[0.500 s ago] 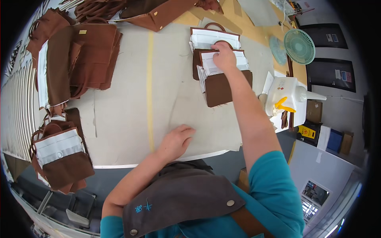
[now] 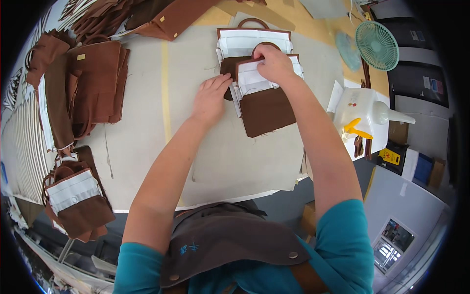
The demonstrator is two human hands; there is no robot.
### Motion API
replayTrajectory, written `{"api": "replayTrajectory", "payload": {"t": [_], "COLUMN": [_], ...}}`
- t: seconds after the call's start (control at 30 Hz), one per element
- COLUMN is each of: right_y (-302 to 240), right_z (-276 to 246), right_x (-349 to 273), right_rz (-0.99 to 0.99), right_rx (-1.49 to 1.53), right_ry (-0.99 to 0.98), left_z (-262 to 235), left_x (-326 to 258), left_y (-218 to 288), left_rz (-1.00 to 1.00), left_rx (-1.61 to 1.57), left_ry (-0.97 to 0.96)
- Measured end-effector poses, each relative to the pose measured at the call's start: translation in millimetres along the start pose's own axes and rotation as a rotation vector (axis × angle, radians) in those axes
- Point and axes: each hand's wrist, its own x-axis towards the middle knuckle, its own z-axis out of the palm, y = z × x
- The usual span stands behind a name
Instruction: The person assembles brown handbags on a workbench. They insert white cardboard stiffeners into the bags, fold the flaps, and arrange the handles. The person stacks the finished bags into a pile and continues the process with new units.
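A brown leather bag piece (image 2: 267, 111) with a white paper insert (image 2: 252, 78) lies on the table (image 2: 147, 147) in front of me, on top of a second, similar brown piece with white lining (image 2: 245, 41). My right hand (image 2: 274, 63) presses down on the top of the nearer piece, fingers curled over the white insert. My left hand (image 2: 210, 98) rests flat beside it, fingertips touching its left edge.
Stacks of brown leather pieces (image 2: 93, 83) lie at the left and far edge. A brown bag with a white panel (image 2: 76, 201) sits at the lower left. A white plastic jug with a yellow part (image 2: 360, 115) and a green fan (image 2: 377, 45) stand at the right.
My left hand has moved from the table's near edge up to the left side of the brown piece. My right hand stays on its top.
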Motion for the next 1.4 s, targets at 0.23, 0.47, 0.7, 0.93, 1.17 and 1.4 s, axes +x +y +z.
{"api": "replayTrajectory", "payload": {"t": [0.23,0.47,0.7,0.93,1.17,1.4], "right_y": [21,31,-32,-34,7,-45], "right_z": [10,32,24,38,-62,-106], "right_x": [-6,-29,-117,-133,-184,-246], "right_rz": [-0.048,0.047,0.262,0.317,0.346,0.381], "right_rx": [0.123,0.557,0.394,0.493,0.598,1.546], "right_ry": [0.034,0.368,0.095,0.33,0.441,0.212], "left_z": [-14,-27,-24,-37,-41,-129], "left_x": [32,76,60,65,22,-75], "left_y": [30,31,47,102,110,23], "left_rz": [-0.262,-0.7,-0.762,-0.492,-0.445,-0.326], "left_rx": [0.078,-0.652,-1.037,-0.702,-1.08,-1.58], "left_ry": [-0.092,-0.516,-0.444,-0.419,-0.424,-0.312]}}
